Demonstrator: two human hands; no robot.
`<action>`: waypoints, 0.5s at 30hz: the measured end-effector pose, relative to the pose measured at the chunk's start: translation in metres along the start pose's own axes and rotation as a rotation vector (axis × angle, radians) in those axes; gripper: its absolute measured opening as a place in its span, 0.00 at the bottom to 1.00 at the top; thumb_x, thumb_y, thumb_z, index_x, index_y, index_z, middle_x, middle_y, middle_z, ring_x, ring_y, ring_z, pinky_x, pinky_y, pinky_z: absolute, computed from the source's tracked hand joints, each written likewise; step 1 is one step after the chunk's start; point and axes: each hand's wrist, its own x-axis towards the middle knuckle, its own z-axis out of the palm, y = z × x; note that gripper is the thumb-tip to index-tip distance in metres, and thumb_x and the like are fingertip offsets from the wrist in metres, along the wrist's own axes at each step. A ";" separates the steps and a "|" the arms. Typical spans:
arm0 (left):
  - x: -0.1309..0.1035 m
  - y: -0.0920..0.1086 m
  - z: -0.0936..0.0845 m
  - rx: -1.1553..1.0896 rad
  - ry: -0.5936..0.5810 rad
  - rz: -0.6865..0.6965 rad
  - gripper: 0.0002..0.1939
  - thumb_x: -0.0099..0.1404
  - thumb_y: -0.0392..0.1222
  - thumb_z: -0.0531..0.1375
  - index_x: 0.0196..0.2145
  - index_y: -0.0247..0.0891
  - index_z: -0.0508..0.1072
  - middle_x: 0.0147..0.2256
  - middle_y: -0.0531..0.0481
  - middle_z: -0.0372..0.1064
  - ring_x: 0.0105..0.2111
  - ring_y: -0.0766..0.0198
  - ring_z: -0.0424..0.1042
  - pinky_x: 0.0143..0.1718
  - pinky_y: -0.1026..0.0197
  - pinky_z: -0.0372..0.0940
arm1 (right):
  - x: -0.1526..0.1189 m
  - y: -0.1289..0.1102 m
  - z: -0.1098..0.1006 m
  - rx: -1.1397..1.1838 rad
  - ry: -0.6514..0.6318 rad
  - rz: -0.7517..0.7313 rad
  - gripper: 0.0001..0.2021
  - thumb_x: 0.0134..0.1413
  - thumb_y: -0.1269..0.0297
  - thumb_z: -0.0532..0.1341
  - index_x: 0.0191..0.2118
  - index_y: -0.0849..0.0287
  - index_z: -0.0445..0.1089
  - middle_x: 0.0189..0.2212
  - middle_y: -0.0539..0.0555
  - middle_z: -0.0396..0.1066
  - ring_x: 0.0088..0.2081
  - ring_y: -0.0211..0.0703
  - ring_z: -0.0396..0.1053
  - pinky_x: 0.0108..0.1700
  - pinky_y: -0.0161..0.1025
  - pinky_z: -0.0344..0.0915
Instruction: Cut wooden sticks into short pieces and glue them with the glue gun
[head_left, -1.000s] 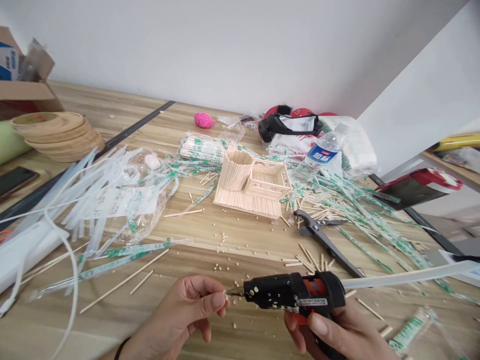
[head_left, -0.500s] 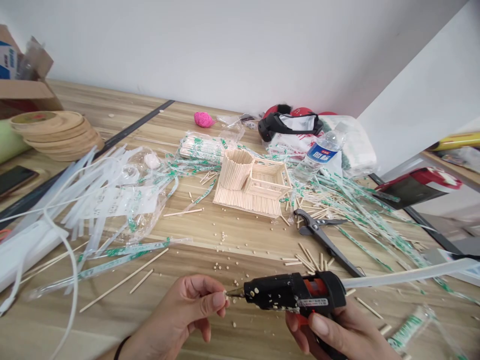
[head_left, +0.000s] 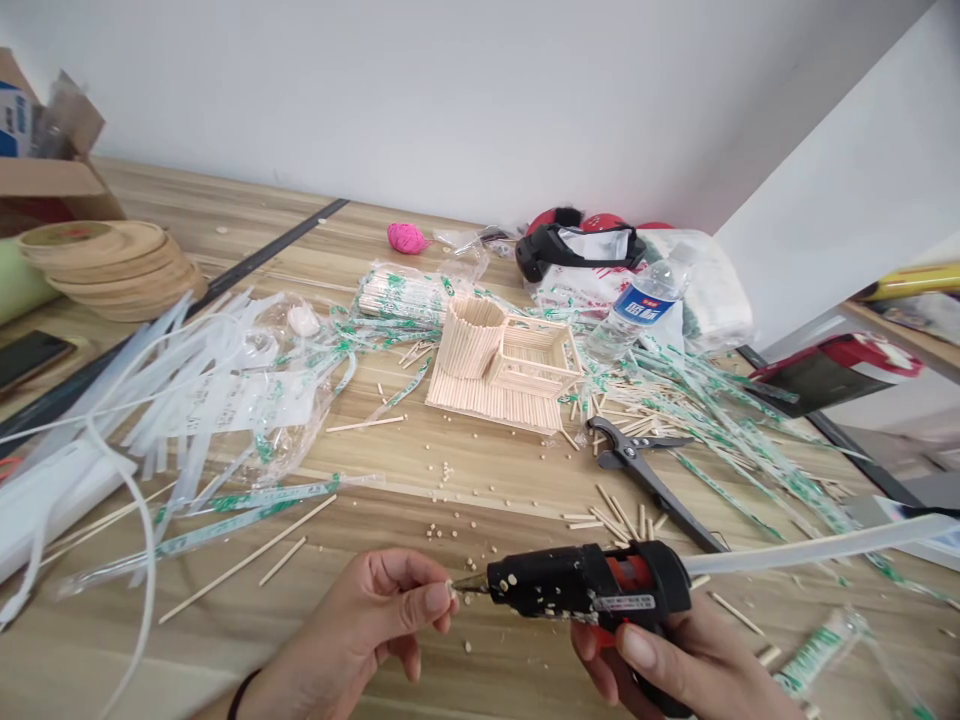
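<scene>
My right hand (head_left: pixel 682 655) is wrapped round the handle of a black hot glue gun (head_left: pixel 555 583), which points left. A long translucent glue stick (head_left: pixel 817 547) sticks out of its back end. My left hand (head_left: pixel 397 610) pinches a tiny pale wooden piece (head_left: pixel 451 590) between thumb and forefinger, and the gun's nozzle tip touches or nearly touches it. Beyond both hands stands a model built of wooden sticks (head_left: pixel 495 402), with a round cup-like part and a railed box on a flat base.
Long-handled pliers-like cutters (head_left: pixel 652 480) lie right of the model, near cut sticks (head_left: pixel 615 515). A water bottle (head_left: pixel 637 310) stands behind. At left are loose glue sticks (head_left: pixel 161 390), a white cable (head_left: pixel 142 530) and a phone (head_left: pixel 30 358). Small wood bits dot the middle.
</scene>
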 end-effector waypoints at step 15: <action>-0.001 0.003 0.001 0.024 0.009 -0.005 0.12 0.45 0.45 0.74 0.22 0.36 0.78 0.21 0.53 0.70 0.23 0.69 0.65 0.18 0.72 0.59 | -0.002 0.000 -0.004 -0.023 0.053 -0.061 0.21 0.48 0.43 0.64 0.32 0.61 0.72 0.22 0.52 0.69 0.17 0.31 0.58 0.19 0.31 0.53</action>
